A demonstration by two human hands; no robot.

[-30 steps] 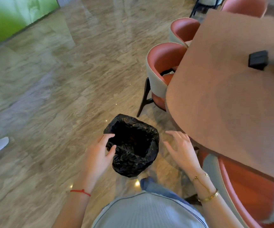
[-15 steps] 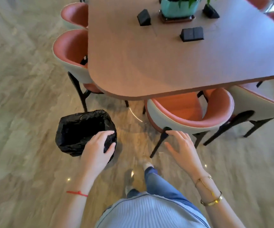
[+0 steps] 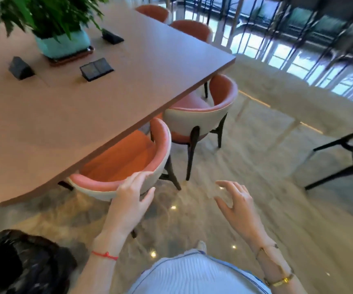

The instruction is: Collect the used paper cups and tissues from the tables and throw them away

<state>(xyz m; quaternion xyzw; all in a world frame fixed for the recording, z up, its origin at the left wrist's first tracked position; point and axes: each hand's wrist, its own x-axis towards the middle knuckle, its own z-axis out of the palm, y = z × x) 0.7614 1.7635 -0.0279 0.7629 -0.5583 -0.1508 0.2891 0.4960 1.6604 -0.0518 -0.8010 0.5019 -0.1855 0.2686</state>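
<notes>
The black bin bag (image 3: pixel 23 262) stands on the floor below the rounded end of the desk (image 3: pixel 69 115), its mouth facing up; blur hides any long axis. Half a second ago the left hand (image 3: pixel 129 200) rested on the bag's rim; now it hovers apart from the bag, fingers loosely spread and holding nothing, in front of the nearest orange chair (image 3: pixel 124 166) tucked under the desk. The right hand (image 3: pixel 237 206) hangs wide and holds nothing, right of that chair.
</notes>
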